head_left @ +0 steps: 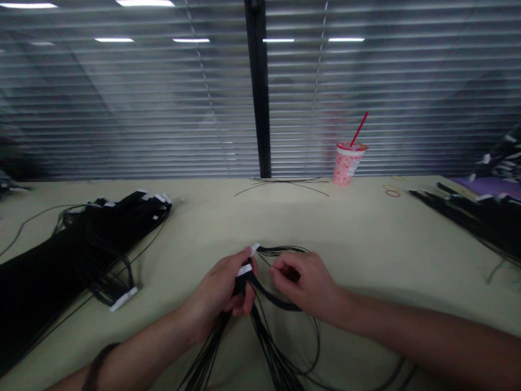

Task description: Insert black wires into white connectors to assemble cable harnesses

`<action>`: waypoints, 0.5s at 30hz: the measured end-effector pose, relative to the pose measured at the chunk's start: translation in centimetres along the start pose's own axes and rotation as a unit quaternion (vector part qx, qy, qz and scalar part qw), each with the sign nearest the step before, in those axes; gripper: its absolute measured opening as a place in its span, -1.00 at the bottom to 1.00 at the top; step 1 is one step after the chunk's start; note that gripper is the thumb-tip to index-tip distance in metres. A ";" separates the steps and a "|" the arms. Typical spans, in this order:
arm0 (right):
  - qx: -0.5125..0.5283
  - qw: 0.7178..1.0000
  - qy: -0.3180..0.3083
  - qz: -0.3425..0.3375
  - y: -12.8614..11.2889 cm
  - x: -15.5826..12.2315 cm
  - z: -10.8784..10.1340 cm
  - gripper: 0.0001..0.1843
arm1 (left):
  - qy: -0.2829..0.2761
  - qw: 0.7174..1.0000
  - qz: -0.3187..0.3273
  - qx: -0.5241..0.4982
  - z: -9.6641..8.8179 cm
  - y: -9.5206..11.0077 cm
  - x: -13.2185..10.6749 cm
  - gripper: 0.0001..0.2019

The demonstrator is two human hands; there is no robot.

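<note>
While the left hand (pixel 236 285) holds white rectangular connectors (pixel 245 270) on a black thin-wire harness (pixel 268 350) extending below it, the right hand (pixel 303 279) pinches, apparently, one thin black wire (pixel 264 260). The harness should handle light and limp; grip the stiffer connectors.

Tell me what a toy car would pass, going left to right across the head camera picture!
Big black wire bundle → left hand → right hand → pink-patterned cup → thin red loop → another black wire bundle.
</note>
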State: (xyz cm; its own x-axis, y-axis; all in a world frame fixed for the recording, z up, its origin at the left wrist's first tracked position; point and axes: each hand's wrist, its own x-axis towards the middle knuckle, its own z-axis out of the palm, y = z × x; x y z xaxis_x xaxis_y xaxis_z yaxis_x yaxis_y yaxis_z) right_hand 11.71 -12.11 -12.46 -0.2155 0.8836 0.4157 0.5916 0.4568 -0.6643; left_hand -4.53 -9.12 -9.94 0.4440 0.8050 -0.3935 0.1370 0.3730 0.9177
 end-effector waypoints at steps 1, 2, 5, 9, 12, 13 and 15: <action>0.000 1.000 -0.001 -0.002 0.0 0.0 0.0 -0.89 | -0.003 1.000 0.001 0.001 0.0 0.0 0.0 -0.60; 0.000 1.000 -0.001 -0.003 0.0 0.0 0.0 -0.89 | -0.006 1.000 0.003 0.002 -0.1 -0.1 0.1 -0.60; 0.002 1.000 0.004 -0.002 0.1 -0.1 0.1 -0.89 | -0.009 1.000 0.001 0.006 -0.2 -0.3 0.1 -0.59; -0.002 1.000 0.013 -0.008 0.1 0.0 0.1 -0.90 | -0.016 1.000 0.001 0.014 -0.1 -0.4 0.1 -0.58; -0.006 1.000 0.017 -0.015 0.1 0.1 0.2 -0.89 | -0.027 0.999 0.005 0.022 0.0 -0.4 0.0 -0.58; -0.006 1.000 0.019 -0.016 0.1 0.1 0.2 -0.89 | -0.031 0.999 0.007 0.025 0.0 -0.4 0.0 -0.58; -0.004 1.000 0.017 -0.017 0.1 0.2 0.2 -0.88 | -0.039 0.999 0.009 0.034 0.0 -0.3 -0.1 -0.58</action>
State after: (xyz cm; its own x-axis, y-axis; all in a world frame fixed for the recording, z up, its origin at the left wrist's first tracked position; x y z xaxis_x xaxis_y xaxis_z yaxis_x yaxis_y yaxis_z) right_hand 11.63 -11.85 -12.56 -0.2090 0.8631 0.4598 0.5907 0.4861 -0.6440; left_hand -4.58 -9.29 -10.21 0.5149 0.7715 -0.3736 0.1864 0.3247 0.9273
